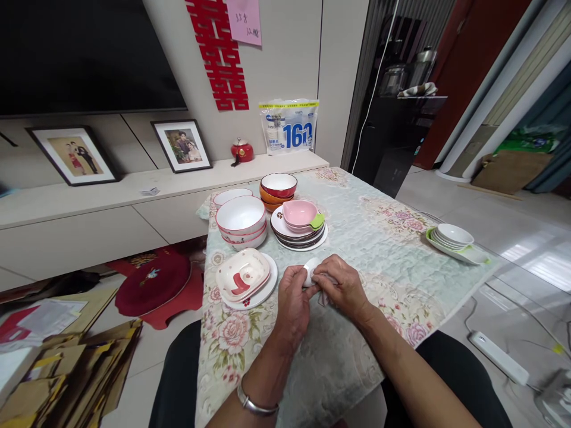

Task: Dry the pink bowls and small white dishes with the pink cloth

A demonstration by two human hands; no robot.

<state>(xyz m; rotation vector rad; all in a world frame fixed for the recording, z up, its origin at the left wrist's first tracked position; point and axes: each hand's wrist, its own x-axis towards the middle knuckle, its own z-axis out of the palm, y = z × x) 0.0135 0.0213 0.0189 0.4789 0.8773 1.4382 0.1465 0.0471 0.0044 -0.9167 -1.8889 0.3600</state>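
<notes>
My left hand (294, 297) is closed on a small white dish (311, 270), which is partly hidden by the fingers. My right hand (341, 285) presses against the dish's right side, its fingers bunched around a pale cloth (327, 297). To the left, a patterned square bowl (243, 273) rests on a white plate (271, 279). Beyond the hands, pink bowls with a green leaf-shaped handle (300, 213) sit on a stack of plates (321, 239). White red-rimmed bowls (241, 215) are stacked beside them.
Red and orange bowls (279, 185) stand at the table's far end. Small white bowls (452, 235) sit on a green-edged dish (479, 257) near the right edge. A floral cloth covers the table (357, 220). Flattened cardboard (66, 368) and a power strip (499, 356) lie on the floor.
</notes>
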